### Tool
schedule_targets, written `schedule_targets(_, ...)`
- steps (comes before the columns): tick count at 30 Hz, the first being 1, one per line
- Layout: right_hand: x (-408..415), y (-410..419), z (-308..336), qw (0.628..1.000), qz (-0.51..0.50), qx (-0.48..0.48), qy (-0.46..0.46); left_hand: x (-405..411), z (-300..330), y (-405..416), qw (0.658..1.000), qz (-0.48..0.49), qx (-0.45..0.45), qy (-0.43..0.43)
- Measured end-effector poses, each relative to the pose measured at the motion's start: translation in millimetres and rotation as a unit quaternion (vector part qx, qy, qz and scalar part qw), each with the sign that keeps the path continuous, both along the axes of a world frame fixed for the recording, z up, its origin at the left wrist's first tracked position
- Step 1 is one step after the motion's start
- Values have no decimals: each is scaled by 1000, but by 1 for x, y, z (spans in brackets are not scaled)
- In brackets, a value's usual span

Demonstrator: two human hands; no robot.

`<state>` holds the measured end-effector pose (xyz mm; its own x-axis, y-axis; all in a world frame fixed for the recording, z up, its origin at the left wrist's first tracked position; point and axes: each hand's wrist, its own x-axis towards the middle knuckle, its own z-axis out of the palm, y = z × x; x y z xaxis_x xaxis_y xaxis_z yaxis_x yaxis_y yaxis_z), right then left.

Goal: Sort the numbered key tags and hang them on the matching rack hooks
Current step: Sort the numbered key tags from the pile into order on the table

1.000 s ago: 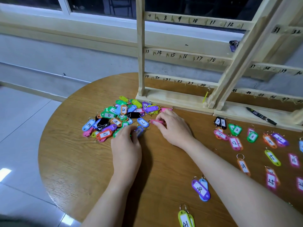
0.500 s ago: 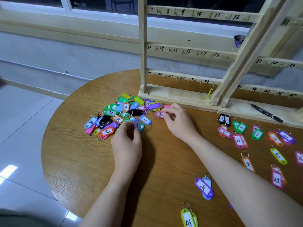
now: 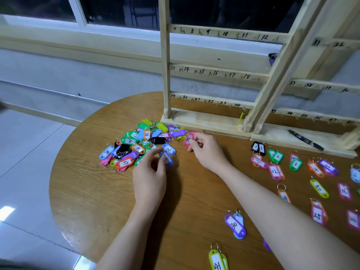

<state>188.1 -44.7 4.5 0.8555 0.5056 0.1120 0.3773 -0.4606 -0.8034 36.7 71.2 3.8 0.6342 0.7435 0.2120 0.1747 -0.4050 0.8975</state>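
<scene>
Two tags are in hand right now. Right hand [image 3: 207,151] pinches a pink tag [image 3: 188,139] betw. thumb and fingertips, label facing up, number too blurred to read for sure; it sits just in front of the rack base, at the right edge of the pile. Left hand [image 3: 150,176] holds a blue tag [image 3: 167,158] betw. thumb and forefinger, other fingers loosely spread, at the near edge of the pile; its number is smeared, can't read it.

Unsorted pile [image 3: 140,145] lies on the table [image 3: 93,191] left of both hands, approx. a few dozen tags in green, blue, purple, orange, black, pink, heaped and overlapping; a green 10 [image 3: 129,141] and an orange 37 [image 3: 124,163] show clearly.

Sorted tags are laid out flat on the right side, apart from each other: black pair marked 1 [image 3: 259,147], green 2 [image 3: 277,156], green 3 [image 3: 295,164], pink 12 [image 3: 275,171], yellow-green one [image 3: 319,189], pink 25 [image 3: 317,215]. Nearer the viewer, a purple 30 [image 3: 234,226] over a light blue tag, and a yellow-green 41 [image 3: 217,260] at the bottom edge.

Wooden rack [image 3: 204,121] stands at the back of the table w/ numbered rails, 7–12, 13–18, 19–24, hooks bare where visible; a 2nd section to the right carries 31–32, 37–40, 43–47. Black marker [image 3: 305,139] lies on that base.
</scene>
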Motion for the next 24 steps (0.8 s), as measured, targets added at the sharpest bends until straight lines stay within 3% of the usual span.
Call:
schedule_targets(4, -9, -9, 16, 998, -17, 40, 47, -2, 5, -1, 1000, -5, -3, -4)
schedule_targets(12, -44, -68, 38, 992, -43, 109, 36, 0, 30, -30, 992, -99, -77, -5)
schedule_targets(24, -76, -234, 58, 966, -214, 141, 33, 17, 74, -126, 949, -314, 26, -6)
